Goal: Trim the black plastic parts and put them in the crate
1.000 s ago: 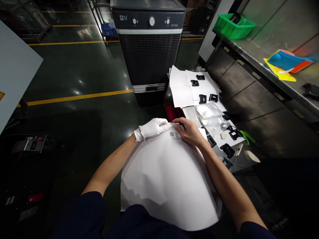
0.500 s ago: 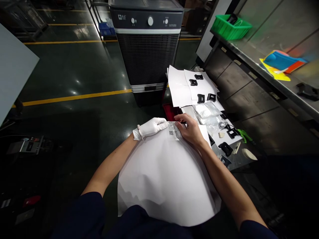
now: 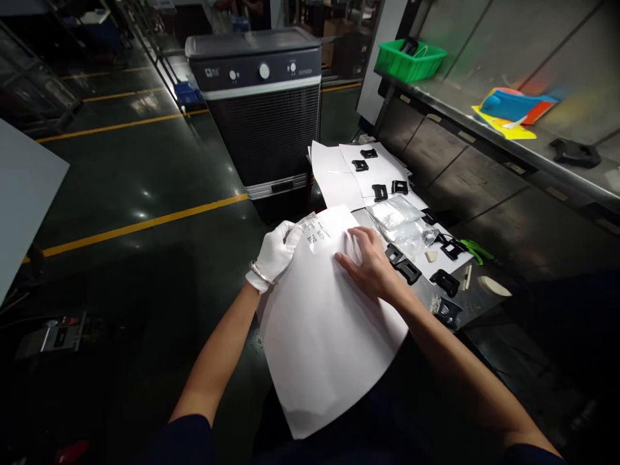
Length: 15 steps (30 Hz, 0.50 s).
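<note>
A large white paper sheet (image 3: 322,323) curves over my lap, its far end near the bench. My left hand (image 3: 276,255), in a white glove with a band at the wrist, is closed on the edge of a small clear plastic bag (image 3: 314,234) printed with black text and a square code. The bag lies against the paper's far left part. My bare right hand (image 3: 365,261) rests on the right side of the paper, thumb and fingers apart, with no object seen in it.
To the right, a metal bench holds white sheets (image 3: 334,177), black plastic parts (image 3: 445,282), clear bags (image 3: 394,213) and a green-handled tool (image 3: 477,250). A dark air cooler (image 3: 264,129) stands ahead. A green bin (image 3: 411,63) sits on the upper ledge.
My right hand has left the printed bag and moved down onto the paper, its fingers opening. My left hand keeps the bag, now further left. The paper has swung round and the view has shifted.
</note>
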Tool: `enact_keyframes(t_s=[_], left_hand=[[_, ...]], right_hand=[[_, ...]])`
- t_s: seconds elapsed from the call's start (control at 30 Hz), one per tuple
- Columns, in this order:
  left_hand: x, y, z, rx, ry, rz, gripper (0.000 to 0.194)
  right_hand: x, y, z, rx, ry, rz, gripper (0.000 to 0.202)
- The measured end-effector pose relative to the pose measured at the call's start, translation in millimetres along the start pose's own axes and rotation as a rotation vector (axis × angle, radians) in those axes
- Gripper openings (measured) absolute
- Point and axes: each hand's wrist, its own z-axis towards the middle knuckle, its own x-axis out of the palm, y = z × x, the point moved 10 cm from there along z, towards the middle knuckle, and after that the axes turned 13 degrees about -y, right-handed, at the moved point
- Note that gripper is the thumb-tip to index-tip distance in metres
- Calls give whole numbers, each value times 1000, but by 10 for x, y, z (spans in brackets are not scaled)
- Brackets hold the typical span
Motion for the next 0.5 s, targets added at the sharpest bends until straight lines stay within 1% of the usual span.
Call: enact_keyframes(t_s=[0.07, 0.1, 0.13, 0.2, 0.27, 0.3, 0.33, 0.37, 0.43, 0.47, 0.5], left_hand=[[-184, -53, -42, 33, -152, 55, 30], [-287, -53, -93, 37, -237, 75, 29], [-388, -39, -164, 36, -324, 91, 27], [-546, 15, -356, 27, -473, 122, 24], [-629, 97, -592, 3, -579, 176, 21], [-653, 150, -717, -23, -623, 211, 20], [-669, 214, -843, -60, -659, 252, 20], [-684, 288, -969, -110, -692, 295, 20], [-717, 430, -1193, -210, -742, 356, 22], [-716, 483, -1266, -239, -730, 355, 23], [-694, 523, -1299, -249, -678, 323, 25]], right_hand=[[-125, -222, 28, 135, -155, -39, 71], [-173, -350, 13, 205, -214, -58, 76], [-191, -481, -21, 275, -245, -73, 81], [-159, -743, -135, 410, -240, -87, 90], [-122, -987, -298, 534, -227, -89, 96], [-112, -1093, -383, 583, -225, -70, 97], [-86, -1184, -462, 621, -210, -22, 93], [-28, -1256, -529, 651, -162, 60, 87], [157, -1323, -631, 700, 10, 303, 69], [221, -1326, -656, 721, 82, 424, 62], [231, -1331, -648, 734, 110, 513, 58]])
